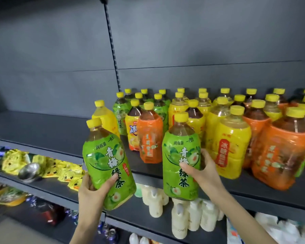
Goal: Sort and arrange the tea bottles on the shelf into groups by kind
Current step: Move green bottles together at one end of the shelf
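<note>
Presently we hold:
Left hand (pixel 92 187): curled round tilted green bottle (pixel 109 166), before the shelf (pixel 42 127) edge.
Right hand (pixel 203 170): gripping upright green bottle (pixel 181 159), in front of shelved orange bottle (pixel 151 138).

Bright, even light; soft glare on bottle labels (pixel 229 147) (edges bend, slightly blurred).

A black slotted upright (pixel 112 48) runs down the dark grey back panel (pixel 209 32), which spreads matt and softly lit to both sides of it, a dark shelf board (pixel 33 126) reaching left from its foot and pale floor (pixel 11 229) far below.
</note>
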`<state>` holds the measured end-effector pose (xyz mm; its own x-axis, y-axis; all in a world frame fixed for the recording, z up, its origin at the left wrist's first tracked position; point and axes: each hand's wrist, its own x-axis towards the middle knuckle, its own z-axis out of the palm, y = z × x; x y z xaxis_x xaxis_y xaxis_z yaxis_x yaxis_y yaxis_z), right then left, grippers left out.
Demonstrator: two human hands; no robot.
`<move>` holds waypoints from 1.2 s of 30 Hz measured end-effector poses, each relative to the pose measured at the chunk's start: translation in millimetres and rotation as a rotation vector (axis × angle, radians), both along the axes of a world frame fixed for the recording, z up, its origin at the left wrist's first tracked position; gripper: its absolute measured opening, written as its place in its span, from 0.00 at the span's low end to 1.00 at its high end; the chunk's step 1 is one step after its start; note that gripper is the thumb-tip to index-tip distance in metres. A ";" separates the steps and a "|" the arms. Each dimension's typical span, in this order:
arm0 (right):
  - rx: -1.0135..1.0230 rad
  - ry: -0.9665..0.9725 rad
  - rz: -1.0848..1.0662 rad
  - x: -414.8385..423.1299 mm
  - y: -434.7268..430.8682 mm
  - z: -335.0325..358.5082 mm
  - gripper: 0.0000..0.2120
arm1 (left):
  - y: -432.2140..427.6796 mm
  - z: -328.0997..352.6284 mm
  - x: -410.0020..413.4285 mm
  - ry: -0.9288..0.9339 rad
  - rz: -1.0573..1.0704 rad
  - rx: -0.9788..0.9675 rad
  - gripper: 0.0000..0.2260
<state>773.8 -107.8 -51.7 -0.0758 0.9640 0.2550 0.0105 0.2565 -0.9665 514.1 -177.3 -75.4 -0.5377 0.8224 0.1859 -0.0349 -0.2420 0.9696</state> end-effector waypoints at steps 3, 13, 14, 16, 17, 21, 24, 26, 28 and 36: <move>0.000 0.016 -0.001 -28.1 22.6 3.2 0.32 | 21.3 7.0 -25.3 0.029 -0.015 0.004 0.19; 0.078 -0.030 0.030 -126.3 52.2 4.5 0.32 | 56.1 10.5 -127.5 0.100 -0.046 0.038 0.35; 0.087 -0.029 0.026 -138.8 53.6 4.1 0.32 | 60.2 10.5 -140.5 0.111 -0.055 0.038 0.35; 0.095 -0.023 -0.001 -166.0 55.8 2.1 0.32 | 69.1 11.1 -167.3 0.121 -0.089 0.044 0.31; 0.096 -0.016 -0.017 -180.2 57.2 0.8 0.32 | 73.7 12.0 -180.7 0.128 -0.104 0.045 0.30; 0.110 -0.029 -0.126 -238.5 62.3 -2.8 0.32 | 89.8 16.1 -237.0 0.151 -0.182 0.038 0.33; 0.136 -0.040 -0.226 -274.2 66.5 -7.5 0.32 | 100.3 17.1 -271.1 0.184 -0.232 0.031 0.32; 0.137 -0.032 -0.293 -291.4 68.3 -11.3 0.33 | 106.6 16.8 -287.5 0.181 -0.263 0.029 0.29; 0.130 -0.035 -0.354 -303.4 68.3 -13.2 0.35 | 113.3 17.0 -299.7 0.177 -0.295 0.025 0.29; 0.139 -0.105 -0.464 -339.9 82.6 -21.3 0.31 | 141.4 20.5 -309.3 0.102 -0.386 0.076 0.29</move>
